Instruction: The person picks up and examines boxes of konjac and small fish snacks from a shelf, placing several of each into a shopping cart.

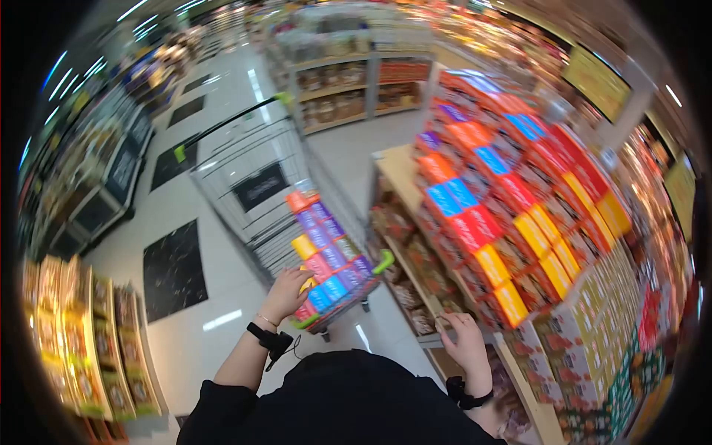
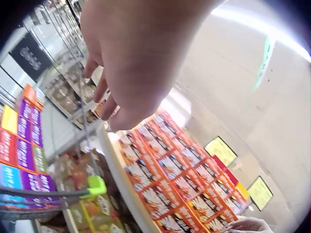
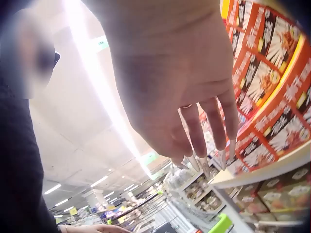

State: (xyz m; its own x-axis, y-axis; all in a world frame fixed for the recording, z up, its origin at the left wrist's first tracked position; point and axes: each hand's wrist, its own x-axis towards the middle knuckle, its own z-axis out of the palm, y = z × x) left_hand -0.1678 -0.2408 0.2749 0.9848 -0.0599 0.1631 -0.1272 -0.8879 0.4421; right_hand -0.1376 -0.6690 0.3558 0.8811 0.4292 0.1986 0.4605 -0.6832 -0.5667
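Observation:
My left hand (image 1: pixel 288 292) hovers at the near end of a wire shopping cart (image 1: pixel 259 245), beside the stacked boxes in it. Its fingers hang loosely bent in the left wrist view, with nothing between them. The boxes (image 1: pixel 326 252) in the cart are purple, blue, red, yellow and orange, packed in rows. By the wooden edge of a display stand (image 1: pixel 398 165) is my right hand (image 1: pixel 466 343), its fingers relaxed and holding nothing in the right wrist view. Piled high on that stand are orange-red snack boxes (image 2: pixel 187 182).
At lower left stands a lit shelf (image 1: pixel 96 334) of packaged goods. A refrigerated case (image 1: pixel 111 178) lines the left side of the aisle. Beyond the cart is a low shelf unit (image 1: pixel 334 96). More cartons (image 1: pixel 571 348) are stacked to my right. Tiled floor (image 1: pixel 215 289) shows around the cart.

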